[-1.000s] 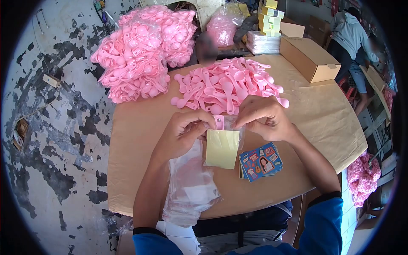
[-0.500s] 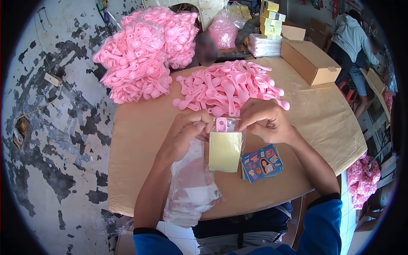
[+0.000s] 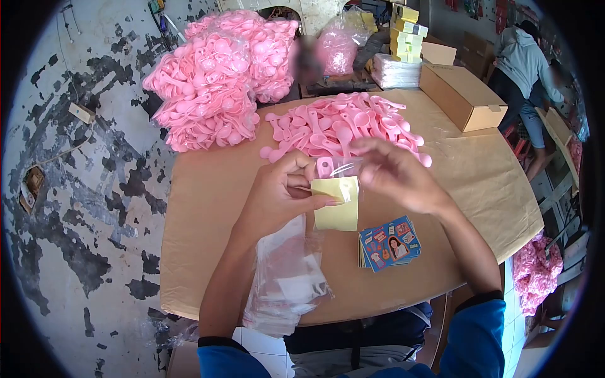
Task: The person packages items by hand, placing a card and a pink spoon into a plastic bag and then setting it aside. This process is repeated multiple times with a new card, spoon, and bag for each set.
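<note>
My left hand [image 3: 283, 189] pinches a small clear bag [image 3: 337, 208] by its left side, thumb across the front. Inside the bag are a pale yellow card and a pink spoon [image 3: 324, 167], whose handle end shows at the top. My right hand [image 3: 400, 173] is at the bag's upper right, its fingers blurred by motion; whether it touches the bag is unclear. A stack of blue printed cards [image 3: 389, 244] lies below my right hand. Empty clear bags [image 3: 287, 283] lie beside my left forearm. Behind both hands is a pile of loose pink spoons [image 3: 340, 126].
Large bags of pink spoons [image 3: 214, 82] stand at the back left of the paper-covered table [image 3: 201, 252]. A cardboard box [image 3: 463, 94] sits at the back right, near stacked yellow packs [image 3: 405, 38]. A person in a grey hoodie [image 3: 520, 57] bends over at the far right.
My left thumb has moved onto the bag's front. My right hand has left its pinch on the bag's top right corner and risen slightly. The bag is a little higher.
</note>
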Demonstrator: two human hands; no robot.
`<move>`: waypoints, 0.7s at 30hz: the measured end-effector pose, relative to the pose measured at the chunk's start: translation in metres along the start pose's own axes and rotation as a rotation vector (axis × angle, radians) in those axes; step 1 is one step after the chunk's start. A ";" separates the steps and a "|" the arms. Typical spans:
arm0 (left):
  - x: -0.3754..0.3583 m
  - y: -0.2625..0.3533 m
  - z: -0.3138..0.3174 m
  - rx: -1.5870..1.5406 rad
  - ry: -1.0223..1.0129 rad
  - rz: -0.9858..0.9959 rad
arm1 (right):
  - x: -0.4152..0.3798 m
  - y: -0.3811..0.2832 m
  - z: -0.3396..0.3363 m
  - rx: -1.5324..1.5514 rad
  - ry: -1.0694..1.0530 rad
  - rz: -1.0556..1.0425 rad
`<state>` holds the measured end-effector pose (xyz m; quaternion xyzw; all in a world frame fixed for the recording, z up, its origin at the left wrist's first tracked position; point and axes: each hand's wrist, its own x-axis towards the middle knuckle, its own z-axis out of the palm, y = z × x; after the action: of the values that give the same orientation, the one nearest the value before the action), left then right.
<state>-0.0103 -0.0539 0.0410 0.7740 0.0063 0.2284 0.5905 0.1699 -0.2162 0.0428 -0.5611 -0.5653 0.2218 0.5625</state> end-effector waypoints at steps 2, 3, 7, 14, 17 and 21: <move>-0.001 -0.001 0.002 0.001 0.012 0.011 | -0.004 -0.001 0.009 0.014 -0.068 0.063; -0.001 0.000 0.002 -0.010 0.035 0.013 | -0.005 -0.001 0.012 0.021 -0.100 0.096; 0.001 0.004 -0.020 0.215 0.010 -0.067 | -0.016 -0.032 -0.033 -0.133 0.283 0.009; -0.011 -0.014 -0.069 0.677 -0.359 -0.231 | -0.264 0.003 -0.177 0.077 1.403 -0.184; -0.009 -0.008 -0.064 0.695 -0.432 -0.253 | -0.403 0.071 -0.162 0.339 1.554 -0.030; -0.011 -0.006 -0.071 0.654 -0.350 -0.404 | -0.522 0.143 -0.097 0.347 1.834 0.621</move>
<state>-0.0446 0.0096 0.0454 0.9310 0.1296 -0.0412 0.3389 0.1738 -0.6756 -0.2591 -0.5489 0.3035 -0.0820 0.7745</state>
